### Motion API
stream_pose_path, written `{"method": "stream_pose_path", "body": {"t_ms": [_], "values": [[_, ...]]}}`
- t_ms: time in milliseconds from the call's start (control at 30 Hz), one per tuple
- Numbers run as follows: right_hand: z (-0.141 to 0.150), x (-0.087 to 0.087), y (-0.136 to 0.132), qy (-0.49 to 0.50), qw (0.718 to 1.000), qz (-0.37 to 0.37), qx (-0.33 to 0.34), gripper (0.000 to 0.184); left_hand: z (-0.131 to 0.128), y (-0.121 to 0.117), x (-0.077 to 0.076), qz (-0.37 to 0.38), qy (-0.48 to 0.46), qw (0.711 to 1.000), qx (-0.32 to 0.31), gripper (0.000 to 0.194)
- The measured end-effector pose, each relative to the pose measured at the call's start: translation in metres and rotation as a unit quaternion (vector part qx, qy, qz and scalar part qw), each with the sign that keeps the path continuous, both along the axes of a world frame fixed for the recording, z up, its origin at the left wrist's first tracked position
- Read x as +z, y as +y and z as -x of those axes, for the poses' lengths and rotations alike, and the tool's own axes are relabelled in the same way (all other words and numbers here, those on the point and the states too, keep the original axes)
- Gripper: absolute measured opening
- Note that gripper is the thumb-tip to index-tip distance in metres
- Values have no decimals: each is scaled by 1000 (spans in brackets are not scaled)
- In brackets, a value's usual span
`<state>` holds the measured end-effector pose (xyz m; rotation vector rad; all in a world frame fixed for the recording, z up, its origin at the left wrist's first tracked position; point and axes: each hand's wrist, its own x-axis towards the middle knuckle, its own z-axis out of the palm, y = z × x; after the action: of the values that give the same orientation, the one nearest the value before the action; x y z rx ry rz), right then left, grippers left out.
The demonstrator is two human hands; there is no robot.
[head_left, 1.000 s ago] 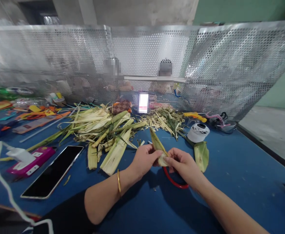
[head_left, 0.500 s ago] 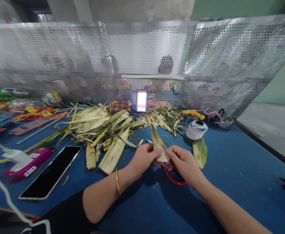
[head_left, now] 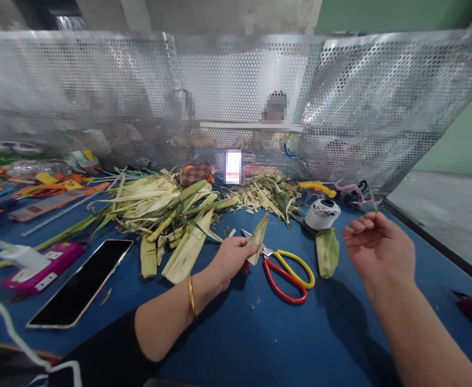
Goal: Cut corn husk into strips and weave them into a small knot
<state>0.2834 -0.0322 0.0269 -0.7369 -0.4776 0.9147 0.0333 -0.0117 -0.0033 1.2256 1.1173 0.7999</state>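
In my left hand (head_left: 233, 252) a pointed, folded piece of corn husk (head_left: 259, 239) is pinched between thumb and fingers. Just right of it lie scissors (head_left: 286, 274) with one red and one yellow handle; the blade tips are partly behind the husk. Raised over the table's right side, my right hand (head_left: 377, 247) is closed, and a thin, blurred strip (head_left: 374, 201) sticks up from its fingertips. Between the scissors and that hand lies a green husk piece (head_left: 327, 253), below a spool of white thread (head_left: 322, 214).
A pile of husks (head_left: 167, 204) and shredded scraps (head_left: 268, 193) spread across the back. At left are a phone (head_left: 80, 285) and a magenta power strip (head_left: 44, 271) with a white cable. A perforated metal screen (head_left: 236, 70) closes the far edge, with people behind it.
My right hand has let go of the folded husk and swung up to the right with a thin strip. My left hand keeps the husk, now turned, and the scissors show fully.
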Motion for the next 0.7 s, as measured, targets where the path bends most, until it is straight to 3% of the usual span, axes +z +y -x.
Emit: {"method": "stream_pose_path", "body": {"t_ms": [67,100,133,167,233,267,300,333,367,433,467,500,533,567,600,633,700], "values": [[1,2,-4,-68,997,-9,20,8,1,2,-1,-3,-3,1000,5,26],[5,2,-8,-138,987,9,77,9,2,3,-2,-9,-5,1000,5,27],[12,2,-12,-225,960,38,165,11,3,4,-2,-16,-6,1000,3,28],[20,2,-18,-317,903,78,278,13,3,5,-3,-25,-8,1000,2,28],[37,2,-29,-449,716,140,516,15,4,5,-3,-42,-6,999,8,27],[43,1,-32,-475,643,151,581,16,4,5,-3,-48,0,999,12,26],[47,1,-34,-487,608,154,608,18,4,5,-3,-52,12,998,15,24],[48,0,-33,-486,615,151,602,20,4,5,-2,-56,28,998,13,23],[47,-2,-30,-474,663,142,562,23,4,5,-2,-63,46,997,6,21],[40,-6,-18,-411,811,113,401,34,3,4,-2,-86,79,993,-24,21],[35,-9,-12,-376,866,98,315,45,3,3,-2,-103,93,989,-45,21],[32,-13,-6,-361,894,90,248,54,3,3,-2,-121,108,984,-69,23],[30,-16,-1,-379,905,86,173,59,3,2,-2,-139,125,978,-92,25],[30,-19,2,-427,895,80,104,62,4,1,-2,-155,146,971,-112,26],[32,-22,3,-491,866,66,61,63,4,0,-2,-171,168,962,-130,25],[35,-24,2,-561,825,44,50,59,4,0,-2,-186,187,954,-146,24],[45,-26,-2,-680,726,-10,96,43,5,-1,1,-208,212,941,-165,22]]}}
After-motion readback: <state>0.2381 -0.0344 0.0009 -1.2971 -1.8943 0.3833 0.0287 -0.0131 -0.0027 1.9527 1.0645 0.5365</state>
